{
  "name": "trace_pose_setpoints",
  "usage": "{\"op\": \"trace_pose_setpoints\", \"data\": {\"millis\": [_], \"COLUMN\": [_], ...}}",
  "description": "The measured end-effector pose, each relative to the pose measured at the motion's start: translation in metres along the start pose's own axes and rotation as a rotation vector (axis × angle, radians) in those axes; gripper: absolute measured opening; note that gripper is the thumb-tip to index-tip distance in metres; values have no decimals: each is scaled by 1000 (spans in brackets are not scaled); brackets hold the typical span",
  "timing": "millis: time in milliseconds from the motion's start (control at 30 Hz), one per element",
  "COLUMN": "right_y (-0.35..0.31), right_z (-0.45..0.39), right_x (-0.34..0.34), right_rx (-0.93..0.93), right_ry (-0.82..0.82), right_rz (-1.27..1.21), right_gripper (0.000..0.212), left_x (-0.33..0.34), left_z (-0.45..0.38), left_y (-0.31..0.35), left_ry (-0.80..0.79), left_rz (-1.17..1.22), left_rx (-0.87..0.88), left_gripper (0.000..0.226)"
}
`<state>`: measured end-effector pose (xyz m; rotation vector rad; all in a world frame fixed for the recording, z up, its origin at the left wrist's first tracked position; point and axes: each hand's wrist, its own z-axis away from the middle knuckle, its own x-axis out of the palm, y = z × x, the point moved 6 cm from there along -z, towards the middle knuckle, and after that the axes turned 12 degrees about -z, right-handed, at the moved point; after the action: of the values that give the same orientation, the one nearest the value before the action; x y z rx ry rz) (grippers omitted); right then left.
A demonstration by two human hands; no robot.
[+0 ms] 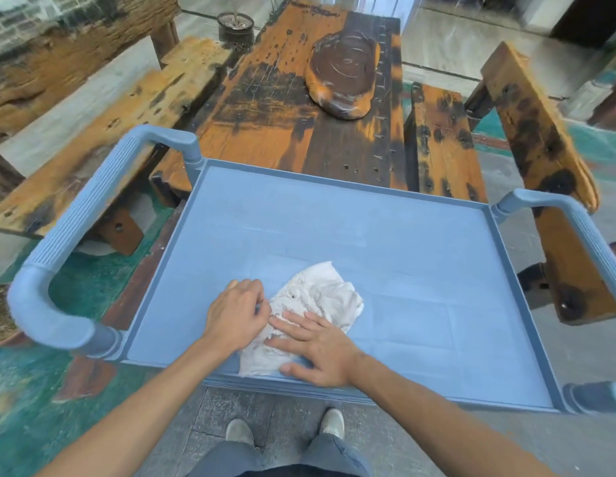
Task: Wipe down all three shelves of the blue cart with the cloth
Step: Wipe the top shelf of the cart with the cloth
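Cloth (316,297): white, crumpled, lies on the top shelf (420,270) of the blue cart (75,215), near the front edge and left of centre.
Left hand (236,313): fingers curled at the cloth's left edge, seemingly pinching it.
Right hand (320,351): flat, fingers spread, pressing the cloth's near part down; grips nothing.
Handling: judged soft, light, limp; bunches easily, slides on smooth plastic; not fragile.
Hold: best under a flat palm over a folded pad, or gathered at the middle.
Lower shelves: hidden from view.
Progress: top shelf under way.
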<state>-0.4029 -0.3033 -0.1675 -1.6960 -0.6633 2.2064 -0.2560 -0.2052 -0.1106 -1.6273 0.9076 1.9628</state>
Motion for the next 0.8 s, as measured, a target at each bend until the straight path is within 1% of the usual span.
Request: {"op": "trace_pose_setpoints", "data": {"millis": [33,100,133,200,333,433,567,667,800], "right_y": [9,29,39,64,118,154,184,194,177], "right_z": [10,30,40,62,106,145,197,236,272], "right_x": [-4,-11,-16,-28,-57,-70,-72,-66,-44], "right_rx": [-22,-59,-79,-100,-49,32,163,320,566], "right_ry": [-30,-83,-105,-133,-147,-88,39,148,359], "right_rz": [2,4,7,17,37,22,-22,-61,-77], "right_gripper": [55,54,55,55,54,53,54,53,51], "left_x": [11,33,41,51,65,76,88,98,108], "left_z": [-3,-8,-10,-16,-35,-50,-65,-68,-60], "left_y": [10,35,48,80,151,207,274,322,364], "left_ry": [-76,-301,-383,-449,-505,-504,-480,-461,-462], "left_rz": [26,71,78,74,88,120,102,79,61], "left_rx": [11,41,62,110,168,211,263,332,408], "left_gripper": [16,31,37,41,50,49,55,57,62]}}
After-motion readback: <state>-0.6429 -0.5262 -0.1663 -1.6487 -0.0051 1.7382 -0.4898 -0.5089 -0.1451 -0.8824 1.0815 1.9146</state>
